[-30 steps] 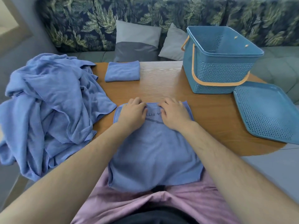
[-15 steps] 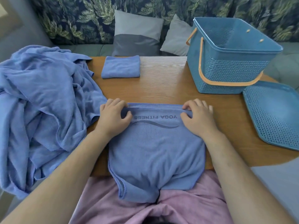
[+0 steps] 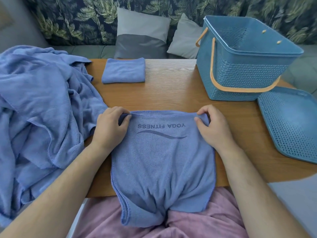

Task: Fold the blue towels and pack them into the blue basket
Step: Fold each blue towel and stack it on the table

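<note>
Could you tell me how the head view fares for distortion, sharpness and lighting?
Head view: wide-angle stretch splays the blue basket; the print on the towel reads sharply, the leaf-print sofa back smears towards the top right corner; light is soft and even, no glare.

On my feed, the left forearm (image 3: pixel 56 182) and right forearm (image 3: pixel 257 182) are both bare to the frame's edge; a dusty-pink garment (image 3: pixel 205 224), soft and creased, covers the lap.
</note>
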The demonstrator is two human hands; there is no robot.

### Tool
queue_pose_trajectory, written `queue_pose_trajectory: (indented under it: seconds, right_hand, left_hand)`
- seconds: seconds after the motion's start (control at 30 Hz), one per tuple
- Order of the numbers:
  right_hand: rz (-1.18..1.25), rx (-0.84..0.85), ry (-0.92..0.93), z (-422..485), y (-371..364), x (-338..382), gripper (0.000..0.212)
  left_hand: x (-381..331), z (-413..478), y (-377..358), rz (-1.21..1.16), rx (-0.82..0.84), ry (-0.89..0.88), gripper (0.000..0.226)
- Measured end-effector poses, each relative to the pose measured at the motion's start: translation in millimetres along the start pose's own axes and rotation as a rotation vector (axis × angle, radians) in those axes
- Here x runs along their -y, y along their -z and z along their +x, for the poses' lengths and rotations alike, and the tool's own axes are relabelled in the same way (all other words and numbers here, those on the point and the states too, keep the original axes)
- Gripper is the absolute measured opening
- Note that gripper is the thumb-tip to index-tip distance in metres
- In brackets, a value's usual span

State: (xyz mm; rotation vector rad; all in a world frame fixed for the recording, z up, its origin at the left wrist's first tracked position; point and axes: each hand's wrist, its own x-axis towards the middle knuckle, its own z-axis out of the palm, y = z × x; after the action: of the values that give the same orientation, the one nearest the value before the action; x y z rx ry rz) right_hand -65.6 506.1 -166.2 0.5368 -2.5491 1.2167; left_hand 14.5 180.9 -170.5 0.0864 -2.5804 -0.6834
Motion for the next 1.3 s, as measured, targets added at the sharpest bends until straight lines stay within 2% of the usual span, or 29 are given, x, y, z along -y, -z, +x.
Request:
queue_pose_trajectory:
  seconds: [0.13, 0.3, 0.43, 0.63, 0.73, 0.83, 0.97, 1.1, 1.3]
  right_hand:
    - [0.020, -0.002, -0.099, 4, -1, -2, 0.022]
    - [-0.134, -0.043, -0.071, 6, -4, -4, 0.005]
    - [-0.241, -0.033, -0.081, 8, -7, -1, 0.005]
    - [-0.249, 0.035, -0.072, 8, -10, -4, 0.009]
    - [-0.336, -0.005, 0.003, 9, -11, -6, 0.010]
    - [-0.228, -0.042, 0.034, 8, -8, -3, 0.007]
    - [-0.016, -0.072, -0.092, 8, -3, -3, 0.009]
    - [0.115, -0.104, -0.223, 10, -1, -6, 0.008]
    - [0.209, -0.139, -0.263, 10, 0, -8, 0.016]
  left_hand:
    - [-2, 1, 2, 0.005, -0.037, 0.010, 0.004]
    - [-3, 2, 2, -0.011, -0.048, 0.100, 0.011]
    - [-3, 2, 0, 0.030, -0.042, 0.114, 0.016]
    - [0, 2, -1, 0.052, -0.031, 0.110, 0.011]
    - [-4, 2, 1, 0.073, -0.049, 0.091, 0.008]
    - [-8, 1, 3, -0.035, -0.052, 0.074, 0.004]
    - [-10, 0, 7, -0.216, -0.030, 0.120, 0.005]
    - [-5, 0, 9, -0.239, -0.029, 0.193, 0.015]
    - [-1, -1, 11, -0.339, -0.044, 0.306, 0.011]
